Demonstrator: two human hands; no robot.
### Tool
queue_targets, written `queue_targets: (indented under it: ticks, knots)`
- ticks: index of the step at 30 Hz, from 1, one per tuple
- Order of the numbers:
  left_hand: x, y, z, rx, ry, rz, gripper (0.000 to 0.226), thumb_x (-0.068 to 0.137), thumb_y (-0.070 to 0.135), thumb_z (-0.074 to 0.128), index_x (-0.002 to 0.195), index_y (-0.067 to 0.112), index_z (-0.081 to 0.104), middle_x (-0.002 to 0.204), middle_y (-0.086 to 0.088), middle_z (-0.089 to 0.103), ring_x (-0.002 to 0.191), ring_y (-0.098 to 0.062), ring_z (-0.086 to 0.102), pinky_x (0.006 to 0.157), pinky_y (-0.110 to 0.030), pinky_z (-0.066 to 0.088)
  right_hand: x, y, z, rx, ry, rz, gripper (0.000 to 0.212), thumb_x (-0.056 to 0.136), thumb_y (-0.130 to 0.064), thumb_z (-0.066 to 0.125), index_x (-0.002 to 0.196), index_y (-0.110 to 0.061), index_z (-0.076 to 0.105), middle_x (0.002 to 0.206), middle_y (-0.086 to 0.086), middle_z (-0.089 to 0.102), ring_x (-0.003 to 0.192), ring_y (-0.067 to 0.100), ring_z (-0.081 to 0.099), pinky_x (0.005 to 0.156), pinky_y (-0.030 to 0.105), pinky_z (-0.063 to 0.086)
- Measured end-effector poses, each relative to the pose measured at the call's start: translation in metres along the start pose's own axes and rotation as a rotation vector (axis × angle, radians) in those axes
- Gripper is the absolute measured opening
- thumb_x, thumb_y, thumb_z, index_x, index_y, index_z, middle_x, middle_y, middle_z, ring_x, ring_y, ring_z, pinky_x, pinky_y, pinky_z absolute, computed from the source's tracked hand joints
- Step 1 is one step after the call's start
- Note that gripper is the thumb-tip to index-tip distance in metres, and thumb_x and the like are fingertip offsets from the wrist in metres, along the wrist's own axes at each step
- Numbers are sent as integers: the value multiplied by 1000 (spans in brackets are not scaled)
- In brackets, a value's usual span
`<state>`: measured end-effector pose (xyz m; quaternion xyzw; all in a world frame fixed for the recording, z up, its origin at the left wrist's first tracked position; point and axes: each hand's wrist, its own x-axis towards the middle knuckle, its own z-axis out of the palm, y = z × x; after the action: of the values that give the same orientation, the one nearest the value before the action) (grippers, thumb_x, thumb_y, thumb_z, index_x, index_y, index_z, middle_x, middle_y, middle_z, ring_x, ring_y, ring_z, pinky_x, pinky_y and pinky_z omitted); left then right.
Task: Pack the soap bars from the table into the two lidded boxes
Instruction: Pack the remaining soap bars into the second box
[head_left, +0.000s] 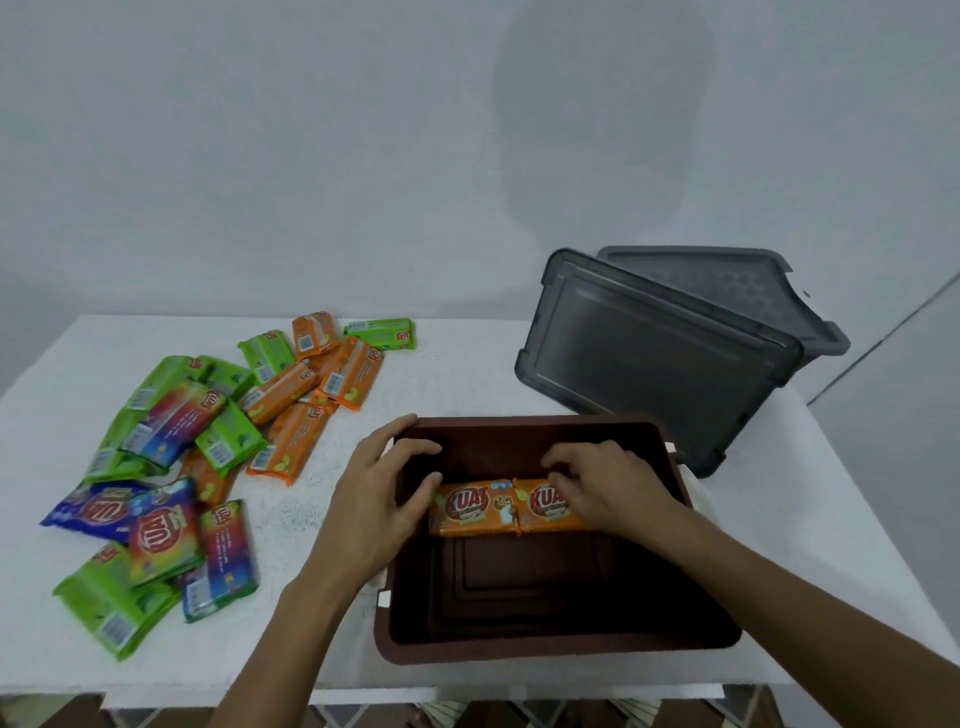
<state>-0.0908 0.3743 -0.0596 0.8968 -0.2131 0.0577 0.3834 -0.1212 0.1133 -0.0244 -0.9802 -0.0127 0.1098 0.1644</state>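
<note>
Head view: placing step in hand, lower centre of frame. Left hand (382, 499) and right hand (605, 488) both down inside the brown box (519, 647), fingers curled onto two orange soap bars (475, 506) laid end to end on the box floor, left on one, right on the other. Loose soap pile (208, 441) at left on the white table (467, 374). Grey box (660, 358) tilted at upper right. Next, probably: letting go, then reaching left for more bars.
</note>
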Motion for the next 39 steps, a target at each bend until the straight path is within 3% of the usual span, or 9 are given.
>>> queue_targets:
  ticks: [3,6,11,18,22,29,33,36,39]
  knots:
    - [6,-9,-12,-96,-10,8,27,87,44,57,111,34,64,134,16,53,125,0,47,99,-21,41,22,-27,-22,289,31,-174,21,95,-31,57,114,-29,67,88,-11,71,77,2,66,74,22,53]
    - [22,-30,-29,-85,32,18,27,89,45,53,109,31,65,124,16,59,115,6,51,87,-18,48,58,-55,-31,413,140,-281,17,93,-26,59,107,-23,69,77,-6,70,68,6,65,70,26,53]
    - [65,-97,-51,132,58,-110,25,85,37,57,104,24,66,104,10,65,97,-13,62,77,-27,46,144,-93,-19,388,94,-227,24,93,-23,56,115,-23,65,92,1,68,78,16,62,78,28,48]
    - [111,-182,-76,479,-138,-301,48,83,37,60,129,20,58,124,-13,61,111,-36,56,90,-42,46,245,-156,41,93,-201,-432,52,89,-17,61,139,-23,48,130,-1,51,109,22,55,87,25,43]
    - [125,-202,-80,541,-295,-362,62,88,47,61,143,28,42,142,-10,49,126,-34,46,102,-43,40,277,-171,72,-28,-288,-324,74,78,-30,74,143,-33,39,149,15,22,131,42,36,108,46,37]
    - [135,-198,-82,530,-318,-324,64,85,44,66,143,30,41,122,-11,59,111,-31,55,90,-38,46,273,-163,72,-150,-211,-370,56,76,-17,75,125,-28,48,131,14,28,108,41,46,93,44,48]
    - [142,-189,-84,519,-377,-367,80,76,45,73,145,37,32,116,-10,54,106,-30,57,86,-39,49,263,-150,52,10,-143,-396,43,82,-8,54,122,-24,48,101,5,41,89,29,49,73,33,43]
    - [140,-175,-83,534,-388,-347,91,70,47,74,146,45,23,112,-8,46,104,-33,54,89,-42,48,244,-137,26,143,-8,-360,31,87,-7,48,114,-20,57,101,7,63,75,19,58,60,28,44]
    - [136,-150,-88,496,-275,-287,82,70,53,67,143,47,29,111,-7,43,101,-33,55,88,-44,48,218,-117,2,260,99,-322,28,88,-8,51,110,-20,64,94,7,71,55,9,53,48,17,38]
